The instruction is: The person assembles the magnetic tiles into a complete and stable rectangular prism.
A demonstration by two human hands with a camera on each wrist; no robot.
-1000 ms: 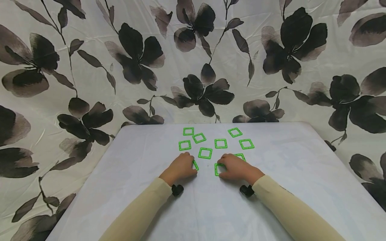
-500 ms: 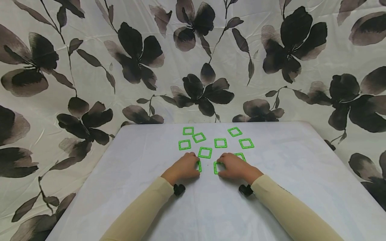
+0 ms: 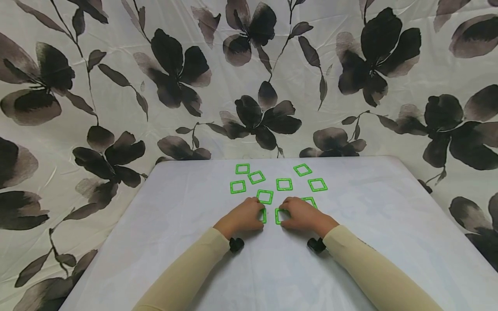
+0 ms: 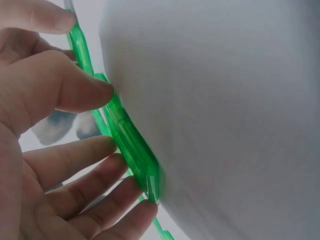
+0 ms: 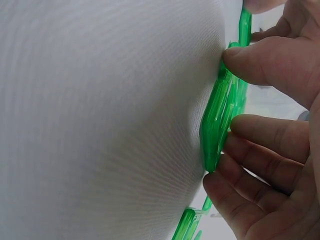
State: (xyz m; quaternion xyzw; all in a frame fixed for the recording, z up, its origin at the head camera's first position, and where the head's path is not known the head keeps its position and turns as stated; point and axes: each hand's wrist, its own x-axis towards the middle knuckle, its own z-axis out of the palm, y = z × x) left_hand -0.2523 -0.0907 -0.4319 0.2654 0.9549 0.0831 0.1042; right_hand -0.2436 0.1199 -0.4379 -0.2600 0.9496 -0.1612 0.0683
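Note:
My left hand point(image 3: 243, 216) lies over a green translucent square building tile point(image 4: 132, 142) on the white table. In the left wrist view its thumb is at the near edge and its fingers run along the sides. My right hand point(image 3: 305, 215) holds a second such tile point(image 5: 215, 117) the same way, thumb on one side and fingertips on another. Only the facing green edges of the two tiles show in the head view, the left tile's edge point(image 3: 265, 216) and the right tile's edge point(image 3: 277, 216), with a narrow gap between them. The hands cover the rest.
Several more green square tiles lie flat beyond the hands, among them one close above the left fingers point(image 3: 265, 197), one partly behind the right hand point(image 3: 310, 201) and one farther back point(image 3: 302, 169). The white table point(image 3: 155, 242) ends before a floral curtain point(image 3: 268, 65).
My left hand has slid rightward with its tile, narrowing the gap to the right tile. The right hand has shifted only slightly left; the other tiles stay put.

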